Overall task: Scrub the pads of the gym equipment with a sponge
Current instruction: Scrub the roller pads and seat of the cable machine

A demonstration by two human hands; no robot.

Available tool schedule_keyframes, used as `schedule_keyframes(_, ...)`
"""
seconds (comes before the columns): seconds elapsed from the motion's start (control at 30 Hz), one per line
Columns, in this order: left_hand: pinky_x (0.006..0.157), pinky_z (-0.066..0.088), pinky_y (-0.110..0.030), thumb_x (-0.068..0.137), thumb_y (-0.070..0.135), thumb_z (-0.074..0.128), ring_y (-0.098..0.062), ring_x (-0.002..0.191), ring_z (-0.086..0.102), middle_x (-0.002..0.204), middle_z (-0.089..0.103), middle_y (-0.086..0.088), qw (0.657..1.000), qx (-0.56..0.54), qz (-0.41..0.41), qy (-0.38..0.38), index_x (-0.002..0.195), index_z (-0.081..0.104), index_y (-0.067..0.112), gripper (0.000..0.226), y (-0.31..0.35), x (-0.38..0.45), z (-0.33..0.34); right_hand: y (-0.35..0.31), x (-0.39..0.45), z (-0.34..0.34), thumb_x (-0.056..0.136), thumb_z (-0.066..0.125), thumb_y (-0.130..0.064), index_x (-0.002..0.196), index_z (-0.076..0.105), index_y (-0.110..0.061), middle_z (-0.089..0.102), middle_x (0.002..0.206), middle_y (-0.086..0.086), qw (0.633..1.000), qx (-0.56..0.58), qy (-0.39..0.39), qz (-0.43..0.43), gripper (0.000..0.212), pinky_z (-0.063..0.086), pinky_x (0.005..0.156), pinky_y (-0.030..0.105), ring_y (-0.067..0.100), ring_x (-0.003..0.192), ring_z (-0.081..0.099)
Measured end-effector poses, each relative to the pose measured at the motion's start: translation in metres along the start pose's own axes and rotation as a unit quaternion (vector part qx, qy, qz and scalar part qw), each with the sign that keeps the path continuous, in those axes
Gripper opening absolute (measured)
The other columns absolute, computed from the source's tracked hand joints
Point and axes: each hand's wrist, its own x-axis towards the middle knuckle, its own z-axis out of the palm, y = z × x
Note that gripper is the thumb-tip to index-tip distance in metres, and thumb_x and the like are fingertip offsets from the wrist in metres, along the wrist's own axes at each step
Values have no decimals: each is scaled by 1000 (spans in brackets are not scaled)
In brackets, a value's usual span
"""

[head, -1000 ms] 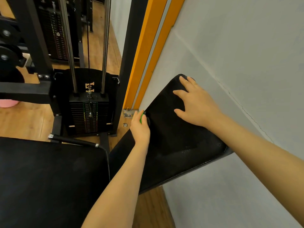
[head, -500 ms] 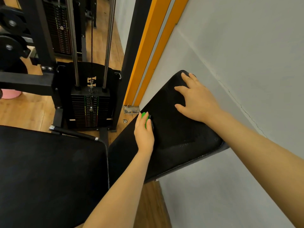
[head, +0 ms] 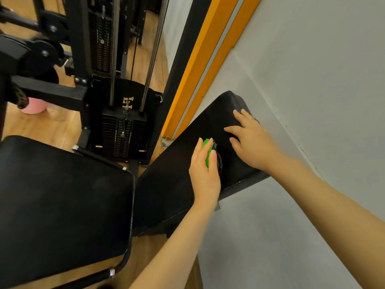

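A black back pad (head: 179, 170) leans tilted against the grey wall. My left hand (head: 205, 167) holds a green sponge (head: 208, 152) with a dark underside and presses it on the middle of the pad. My right hand (head: 253, 142) lies flat on the pad's upper right part, fingers spread, close beside the sponge. A black seat pad (head: 62, 205) lies to the left, lower down.
A black weight stack (head: 120, 134) with two steel guide rods stands behind the pads on the wooden floor. An orange door frame (head: 200, 65) runs up beside the grey wall (head: 312, 80). A pink bucket (head: 34, 106) sits at far left behind a black frame.
My left hand has slid the sponge from the pad's left edge toward its middle, nearer my right hand. The right hand stays on the upper pad.
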Motion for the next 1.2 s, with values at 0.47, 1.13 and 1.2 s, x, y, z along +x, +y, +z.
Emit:
schedule_keyframes(0.47,114,32,-32,101,16,47,-11,139,36,150,40,1,995,74,18,68,132,57,18,33,-46,-26,13,0,-9,13,100,45,-22,138,51,-19,19,159,8,999,6,43,-1,39,14,118,41,26,148,6)
schedule_keyframes(1.13,114,33,-35,100,21,48,-10,139,35,149,42,3,996,53,1,77,132,58,19,33,-51,-23,11,-1,-4,14,100,43,-22,137,53,-19,23,158,8,999,-7,50,2,38,18,117,41,26,148,9)
schedule_keyframes(1.2,114,33,-30,100,19,48,-10,137,37,148,43,2,995,58,-7,84,131,59,19,32,-61,-25,6,-2,-5,14,100,43,-22,136,53,-19,23,158,8,999,-8,52,4,38,18,117,42,26,148,9)
